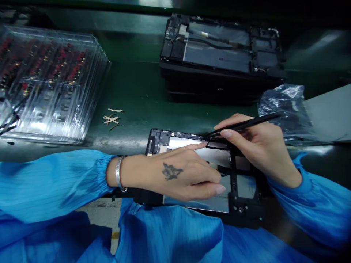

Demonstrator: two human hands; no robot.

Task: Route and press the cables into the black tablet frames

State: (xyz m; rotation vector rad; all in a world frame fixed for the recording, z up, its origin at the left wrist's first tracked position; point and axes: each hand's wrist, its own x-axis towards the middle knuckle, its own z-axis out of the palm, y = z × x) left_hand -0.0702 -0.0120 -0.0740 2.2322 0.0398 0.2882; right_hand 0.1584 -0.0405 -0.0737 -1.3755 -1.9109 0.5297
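An opened tablet housing (219, 205) with a black frame and silvery inner sheet lies at the bench's front edge. Across its middle rests my left hand (183, 171), palm down. One of its fingers stretches to a thin black cable by the far edge, while the thumb lies out to the right; the palm side is hidden. My right hand (257, 146) grips black tweezers (246, 123) like a pen, with the tips down at the tablet's far edge close to that fingertip. What, if anything, sits between the tips is too small to make out.
Behind the tablet stands a stack of similar black housings (219, 54). Clear plastic trays (55, 106) with small red and black parts are piled at left. Thin pale strips (111, 119) lie on the green bench. At right are a clear plastic bag (285, 106) and a grey sheet (329, 113).
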